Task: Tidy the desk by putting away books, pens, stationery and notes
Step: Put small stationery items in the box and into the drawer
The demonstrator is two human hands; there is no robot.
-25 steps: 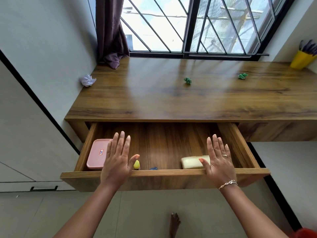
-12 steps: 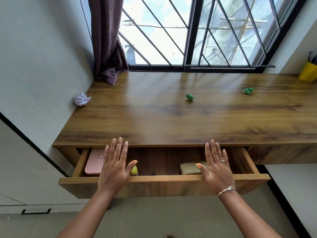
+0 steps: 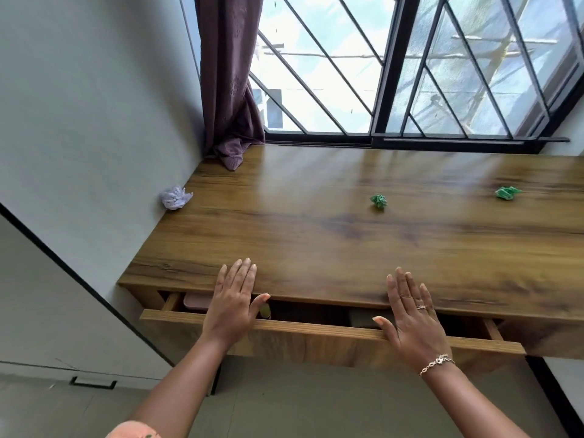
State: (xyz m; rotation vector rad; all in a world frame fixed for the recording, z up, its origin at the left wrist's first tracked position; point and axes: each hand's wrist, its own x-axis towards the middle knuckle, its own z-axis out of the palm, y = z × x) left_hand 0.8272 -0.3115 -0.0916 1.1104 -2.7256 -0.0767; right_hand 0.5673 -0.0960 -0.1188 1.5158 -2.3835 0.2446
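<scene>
Fingers [image 3: 241,276] of the left hand [image 3: 232,306] lie straight and close together, holding nothing. They reach up past the narrow gap of the drawer [image 3: 316,330] and over the front edge of the desk [image 3: 347,235], while the thumb is spread out to the side with its tip above the gap. The heel of this hand sits at the top edge of the drawer front. The right hand [image 3: 412,320] is posed the same way: its fingers [image 3: 403,286] are straight and only slightly fanned, the thumb is splayed toward the middle along the drawer's top edge, and the palm is against the drawer front. It wears a ring [image 3: 421,307], and a bracelet [image 3: 437,363] is on the wrist. Whether either set of fingertips actually touches the desk top cannot be told. The drawer stands open by only a thin slot. In that slot a pink box [image 3: 196,301] shows at the left end, a small yellow-green item [image 3: 264,311] sits just beside the left thumb, and a pale box [image 3: 360,319] lies dim in shadow near the right thumb. On the desk top a crumpled pale paper ball [image 3: 175,197] rests at the left edge against the wall. One green paper ball [image 3: 378,201] lies near the middle and another green paper ball [image 3: 506,192] further right, well apart from both hands. A purple curtain [image 3: 229,90] hangs at the back left corner beside the barred window [image 3: 347,58].
</scene>
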